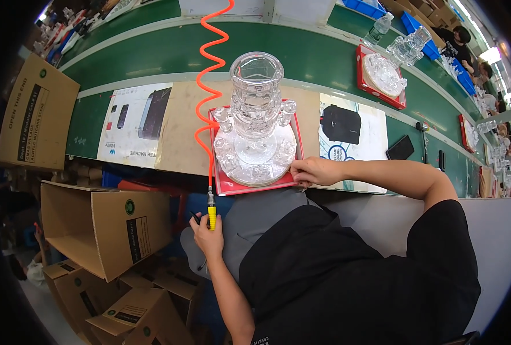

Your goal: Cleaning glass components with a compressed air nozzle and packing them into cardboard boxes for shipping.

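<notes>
Our left hand (209,238) is gripping the yellow hose end (211,218); our right hand (317,171) is hiding its fingertips, so we can't tell its grip.

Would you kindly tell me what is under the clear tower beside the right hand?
A red tray lies under the clear tower, with a tan sheet showing behind. The tray's middle and anything beneath it are hidden.

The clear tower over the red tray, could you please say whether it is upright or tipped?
Upright: the clear tower rises from its round base, its rim uppermost.
</notes>
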The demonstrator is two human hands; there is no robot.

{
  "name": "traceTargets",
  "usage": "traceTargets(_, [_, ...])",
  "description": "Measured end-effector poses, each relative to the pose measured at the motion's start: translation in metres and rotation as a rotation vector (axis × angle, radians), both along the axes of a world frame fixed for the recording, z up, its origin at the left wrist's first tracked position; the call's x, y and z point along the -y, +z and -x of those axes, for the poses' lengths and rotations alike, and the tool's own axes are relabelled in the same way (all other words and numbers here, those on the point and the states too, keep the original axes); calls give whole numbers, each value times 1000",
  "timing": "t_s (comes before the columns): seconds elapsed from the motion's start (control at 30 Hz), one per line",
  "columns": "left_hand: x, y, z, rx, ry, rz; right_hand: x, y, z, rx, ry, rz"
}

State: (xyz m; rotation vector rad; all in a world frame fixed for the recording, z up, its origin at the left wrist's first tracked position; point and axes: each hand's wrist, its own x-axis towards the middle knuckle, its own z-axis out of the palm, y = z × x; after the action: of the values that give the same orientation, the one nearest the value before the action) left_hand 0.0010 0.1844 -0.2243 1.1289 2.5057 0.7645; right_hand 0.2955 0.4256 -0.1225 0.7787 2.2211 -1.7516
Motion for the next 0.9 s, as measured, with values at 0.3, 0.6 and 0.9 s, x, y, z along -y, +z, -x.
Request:
traceTargets(0.3, [1,-1,1,9,-9,-19,-24,0,-9,174,286,52])
traceTargets(0.6, [2,1,-1,4,-21,-38,-49,12,-51,860,623,-853])
traceTargets(0.9, [0,7,-1,16,-7,-13,-4,10,-4,-98,515,-875])
